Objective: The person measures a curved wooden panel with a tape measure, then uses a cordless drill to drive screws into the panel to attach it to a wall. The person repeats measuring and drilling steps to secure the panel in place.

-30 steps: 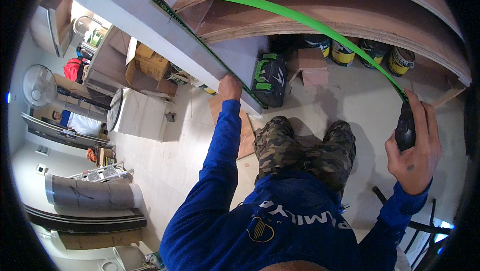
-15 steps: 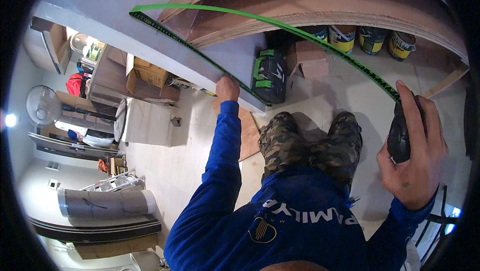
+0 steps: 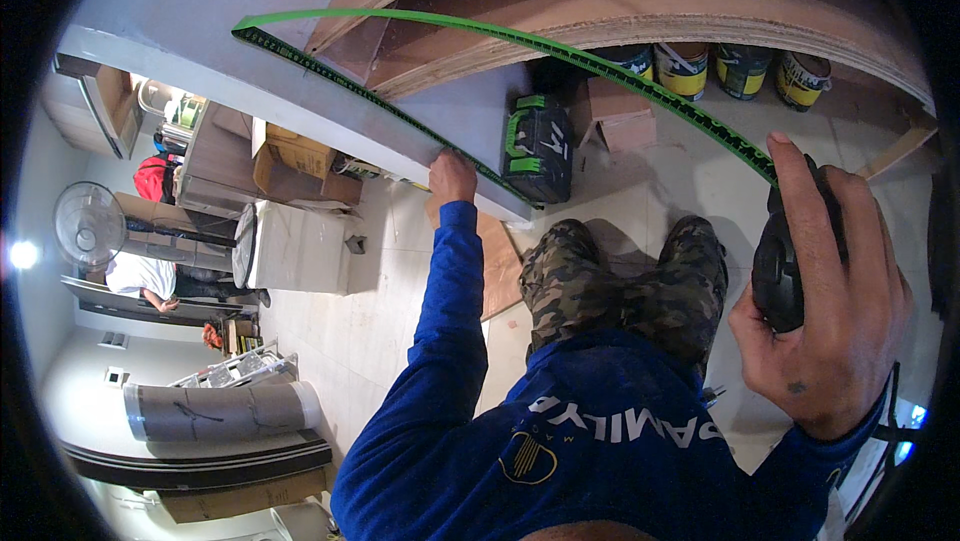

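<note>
My right hand (image 3: 825, 311) is wrapped round a black tape measure (image 3: 780, 266) on the right side. Its green blade (image 3: 560, 46) arches across to the upper left and bends sharply there. From that bend the blade runs back down along the edge of a pale wall panel (image 3: 200, 66), its end near the floor. My left hand (image 3: 452, 179) is closed on this lower stretch, holding it against the panel edge; the fingertips are partly hidden.
Curved plywood shelves (image 3: 650, 31) span the top, with several paint cans (image 3: 742, 73) beneath. A black and green case (image 3: 538, 148) stands beside the panel. Leftward are a fan (image 3: 90, 224), a white box (image 3: 298, 248), a ladder (image 3: 235, 369) and another person (image 3: 145, 276).
The blade's bend has shifted a little left and down. My right hand has come closer to the camera with the tape measure. The other person at left now shows more fully.
</note>
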Demonstrator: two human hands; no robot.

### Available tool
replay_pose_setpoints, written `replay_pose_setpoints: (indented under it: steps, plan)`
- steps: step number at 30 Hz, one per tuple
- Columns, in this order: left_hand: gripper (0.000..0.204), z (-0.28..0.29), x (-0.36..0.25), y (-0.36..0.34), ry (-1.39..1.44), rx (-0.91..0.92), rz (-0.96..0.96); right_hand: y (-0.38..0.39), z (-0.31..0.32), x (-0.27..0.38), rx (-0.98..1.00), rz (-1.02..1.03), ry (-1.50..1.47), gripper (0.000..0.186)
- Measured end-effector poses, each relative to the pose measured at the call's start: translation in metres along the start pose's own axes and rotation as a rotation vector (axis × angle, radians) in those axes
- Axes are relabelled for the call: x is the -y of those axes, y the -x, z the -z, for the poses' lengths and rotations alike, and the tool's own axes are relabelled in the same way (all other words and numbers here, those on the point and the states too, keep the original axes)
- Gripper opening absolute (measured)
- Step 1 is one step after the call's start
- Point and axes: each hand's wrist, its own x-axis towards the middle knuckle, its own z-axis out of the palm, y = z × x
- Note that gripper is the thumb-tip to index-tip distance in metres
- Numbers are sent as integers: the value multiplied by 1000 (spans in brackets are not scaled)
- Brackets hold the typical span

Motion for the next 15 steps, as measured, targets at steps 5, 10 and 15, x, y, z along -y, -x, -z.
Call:
replay_pose_setpoints:
  steps: [5, 10, 15]
  plan:
    - [26, 3, -5, -1, -4, 4, 31, -2, -1, 1, -4, 5, -3, 87]
    - [26, 1, -3, -1, 7, -11, 7, -2, -6, -1, -17, 22, -6, 87]
    - [24, 1, -1, -1, -23, 4, -36, -1, -14, -4, -5, -6, -56, 85]
